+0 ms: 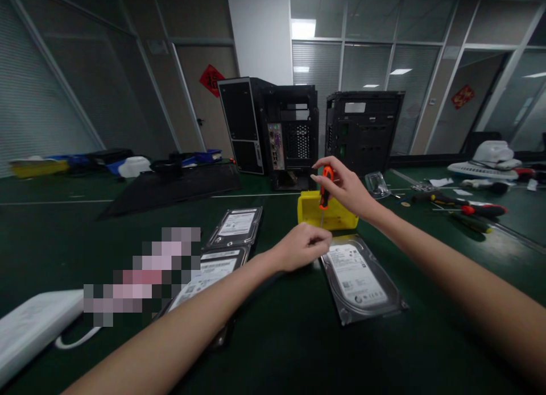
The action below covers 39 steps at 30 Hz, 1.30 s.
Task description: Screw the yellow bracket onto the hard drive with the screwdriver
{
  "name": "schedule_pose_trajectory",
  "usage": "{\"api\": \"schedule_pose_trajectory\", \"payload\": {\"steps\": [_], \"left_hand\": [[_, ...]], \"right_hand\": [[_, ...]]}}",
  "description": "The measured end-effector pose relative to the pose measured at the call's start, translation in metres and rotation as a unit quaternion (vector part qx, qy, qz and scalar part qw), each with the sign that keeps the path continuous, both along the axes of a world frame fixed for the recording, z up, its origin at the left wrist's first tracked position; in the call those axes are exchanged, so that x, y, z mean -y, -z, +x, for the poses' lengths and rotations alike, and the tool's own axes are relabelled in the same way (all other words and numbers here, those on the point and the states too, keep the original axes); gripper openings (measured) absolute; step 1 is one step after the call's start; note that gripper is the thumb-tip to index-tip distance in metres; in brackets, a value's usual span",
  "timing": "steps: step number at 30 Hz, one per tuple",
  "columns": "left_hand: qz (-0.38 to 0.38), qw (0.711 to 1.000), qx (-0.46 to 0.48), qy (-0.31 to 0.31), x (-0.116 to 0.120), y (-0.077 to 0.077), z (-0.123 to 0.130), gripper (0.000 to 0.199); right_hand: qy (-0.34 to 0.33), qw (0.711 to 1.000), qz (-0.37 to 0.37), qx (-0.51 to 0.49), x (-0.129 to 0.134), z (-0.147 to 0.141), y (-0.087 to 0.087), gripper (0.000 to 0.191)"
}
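Observation:
An orange and black screwdriver stands nearly upright in my right hand, its handle between thumb and fingers. Its shaft points down to my left hand, whose fingers are curled closed at the far left corner of a hard drive. Whatever those fingers hold is hidden. The drive lies label up on the green table. Just behind it sits a yellow bin. Left of my left hand lie more hard drives, one farther back and another partly covered by my left forearm.
Black computer cases stand behind the bin. Pliers and other tools lie at the right, near a white device. A black mat is at the back left, a white object at the near left.

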<state>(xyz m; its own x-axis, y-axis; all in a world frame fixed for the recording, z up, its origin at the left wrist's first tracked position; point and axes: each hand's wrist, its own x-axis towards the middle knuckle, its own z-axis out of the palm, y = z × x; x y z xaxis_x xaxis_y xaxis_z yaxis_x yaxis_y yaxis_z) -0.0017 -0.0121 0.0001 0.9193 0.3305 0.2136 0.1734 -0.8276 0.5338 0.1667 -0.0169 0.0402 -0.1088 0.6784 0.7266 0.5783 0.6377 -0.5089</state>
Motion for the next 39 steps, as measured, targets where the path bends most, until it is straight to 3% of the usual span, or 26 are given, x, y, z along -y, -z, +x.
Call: {"api": "schedule_pose_trajectory", "payload": {"steps": [7,18,25,39], "left_hand": [[-0.026,0.999,-0.018,0.038,0.0018,-0.002,-0.0028,0.015],[-0.034,0.996,-0.059,0.058,0.0078,-0.0029,-0.0059,0.009],[-0.119,0.981,-0.111,0.109,0.0035,-0.0019,-0.0076,0.018],[-0.235,0.949,-0.168,0.125,-0.0015,-0.0026,-0.0075,0.03]], "right_hand": [[-0.021,1.0,-0.018,-0.008,-0.0009,-0.0036,0.0023,0.023],[0.008,1.0,-0.008,0.001,0.0004,-0.0041,0.0034,0.023],[-0.005,1.0,-0.017,-0.006,0.001,-0.004,0.0039,0.02],[0.019,1.0,0.004,0.02,0.0042,-0.0064,0.0031,0.017]]}}
